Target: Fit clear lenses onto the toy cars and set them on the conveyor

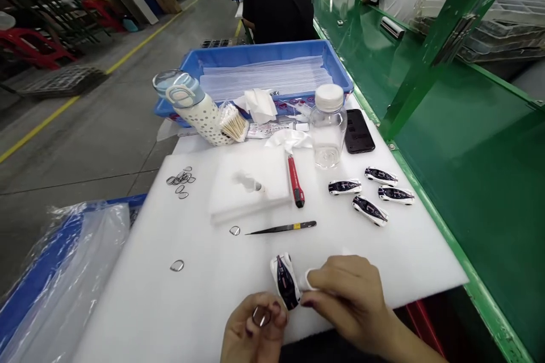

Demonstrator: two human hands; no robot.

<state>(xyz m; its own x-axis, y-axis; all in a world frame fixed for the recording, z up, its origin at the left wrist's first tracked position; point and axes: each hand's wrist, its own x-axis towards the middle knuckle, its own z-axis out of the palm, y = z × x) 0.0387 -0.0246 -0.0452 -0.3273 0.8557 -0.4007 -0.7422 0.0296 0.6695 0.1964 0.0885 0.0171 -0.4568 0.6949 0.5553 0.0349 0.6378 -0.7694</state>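
My left hand (255,326) is closed at the front edge of the white foam board, pinching a small clear teardrop-shaped piece with a dark rim (261,316). Just above it a white toy car (286,282) with a dark top stands on the board. My right hand (351,295) is beside the car, its thumb and forefinger curled together. Something small and white (305,281) shows at its fingertips; I cannot tell whether it is held or worn. Two similar rimmed pieces lie apart, one (177,265) at left and one (234,231) near the black tweezers (283,228).
Several toy cars (369,211) stand at right. A pile of rimmed pieces (182,177) lies at left. A red utility knife (294,181), clear bottle (328,130), phone (359,131), spotted flask (198,110), cotton swabs (234,123) and blue bin (255,52) are farther back. A person sits beyond.
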